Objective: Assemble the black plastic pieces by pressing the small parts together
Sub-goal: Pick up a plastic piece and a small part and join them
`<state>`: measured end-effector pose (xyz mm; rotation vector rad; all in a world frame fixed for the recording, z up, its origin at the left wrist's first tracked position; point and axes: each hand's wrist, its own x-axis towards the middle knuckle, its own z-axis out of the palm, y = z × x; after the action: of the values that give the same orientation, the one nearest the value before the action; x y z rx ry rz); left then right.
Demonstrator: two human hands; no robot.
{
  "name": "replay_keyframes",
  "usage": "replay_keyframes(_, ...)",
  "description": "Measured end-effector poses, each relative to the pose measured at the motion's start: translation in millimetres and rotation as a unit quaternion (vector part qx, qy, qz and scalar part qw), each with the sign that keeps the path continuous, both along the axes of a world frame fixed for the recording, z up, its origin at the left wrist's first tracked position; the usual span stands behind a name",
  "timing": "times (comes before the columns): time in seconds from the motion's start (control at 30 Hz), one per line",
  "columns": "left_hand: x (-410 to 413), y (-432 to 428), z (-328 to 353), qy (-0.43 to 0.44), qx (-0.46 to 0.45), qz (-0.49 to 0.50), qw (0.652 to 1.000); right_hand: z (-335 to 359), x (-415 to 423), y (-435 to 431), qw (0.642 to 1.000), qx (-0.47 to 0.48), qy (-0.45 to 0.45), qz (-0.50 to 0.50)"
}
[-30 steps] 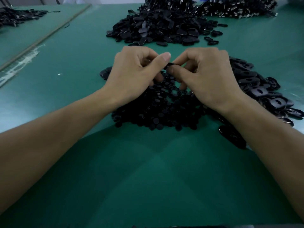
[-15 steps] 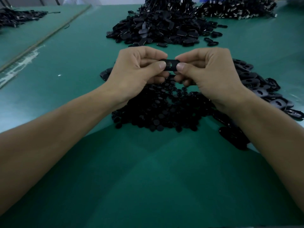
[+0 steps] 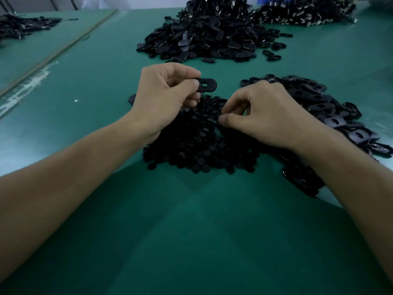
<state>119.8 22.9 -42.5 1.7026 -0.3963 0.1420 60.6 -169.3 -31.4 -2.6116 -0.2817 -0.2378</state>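
My left hand pinches a flat black oval piece with a small hole in its middle, held level above the table. My right hand is lower and to the right, its fingers curled down into the pile of small round black parts, thumb and fingertips meeting there. Whether a small part sits between those fingers is hidden. A pile of black oval pieces lies just right of my right hand.
A large heap of black pieces lies farther back on the green table, with another heap at the back right. A smaller scatter of black parts lies at the far left. A pale strip runs diagonally along the left.
My right hand has let go of the oval piece and dropped down to the pile of small round parts. My left hand keeps the oval piece, now held alone.
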Motion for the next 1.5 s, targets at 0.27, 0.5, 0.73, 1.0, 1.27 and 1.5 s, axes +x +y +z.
replay_keyframes(0.27,-2,-2,-2,-0.015,0.015,-0.006,1.000,-1,2,5,0.999,-0.026,0.034,-0.002)
replay_keyframes(0.5,-8,-8,-4,-0.041,0.025,-0.020,0.999,-3,2,13,0.994,-0.108,-0.020,-0.005)
replay_keyframes(0.73,-8,-8,-8,-0.064,0.000,-0.009,0.998,-3,0,8,0.997,0.050,-0.060,-0.022)
replay_keyframes(1.0,-11,-10,-10,-0.063,0.025,-0.017,0.998,-2,-2,3,0.990,0.104,-0.086,-0.037)
replay_keyframes(1.27,-9,-9,-11,-0.061,0.021,-0.005,0.998,-3,-2,-1,0.987,0.123,-0.093,-0.052)
replay_keyframes(1.5,-8,-9,-12,-0.074,0.036,0.004,0.997,-1,-4,3,0.981,0.156,-0.108,-0.045)
